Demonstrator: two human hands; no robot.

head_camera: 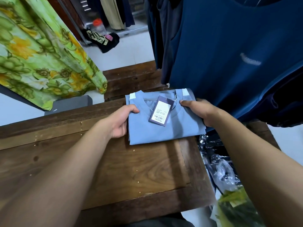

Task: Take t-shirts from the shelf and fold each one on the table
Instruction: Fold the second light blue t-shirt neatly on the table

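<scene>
Before you: t-shirt [164, 130], smooth matt cloth with paper tag [161, 113]; table [114, 174], grained worn wood; bags [218, 167], glossy crinkled plastic; curtain [37, 51], printed cloth.

A hang tag [161, 110] between the left hand [121, 121] and right hand [199, 110] carries a barcode and small print, too blurred to read.

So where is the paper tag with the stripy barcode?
In the head view, the price tag lies on the folded light blue t-shirt by its collar, between the left hand and right hand.
</scene>
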